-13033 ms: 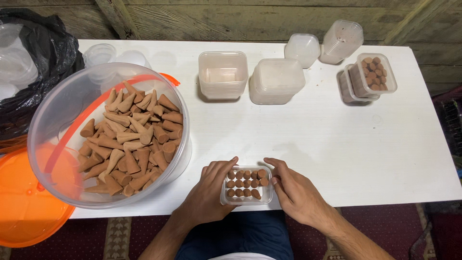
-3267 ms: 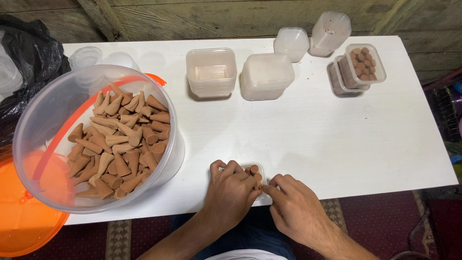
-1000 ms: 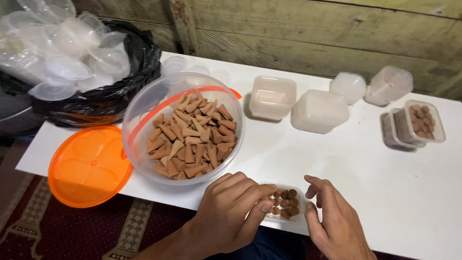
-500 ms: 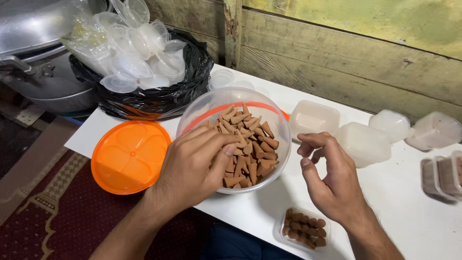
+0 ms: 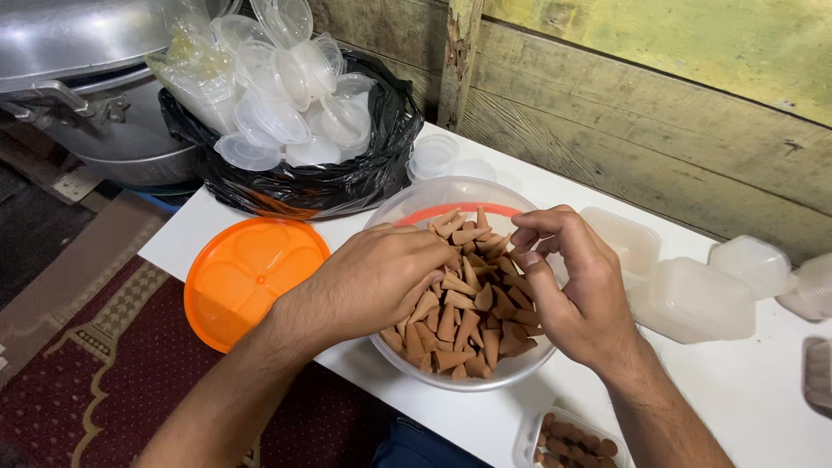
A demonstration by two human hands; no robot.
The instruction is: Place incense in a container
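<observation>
- Left hand digs into the brown cones, fingers curled among them; whether they grip any, I cannot tell.
- Right hand hovers over the clear bowl at frame centre, fingertips pinched, apparently empty.
- Orange lid lies left on the worktop, off to leave the bowl open.

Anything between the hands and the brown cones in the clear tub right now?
Nothing visible. The clear tub is open; its orange lid lies apart on the table. The left hand is already down among the brown cones, and the right hand hovers just above them, fingers curled, with no cover in between.
</observation>
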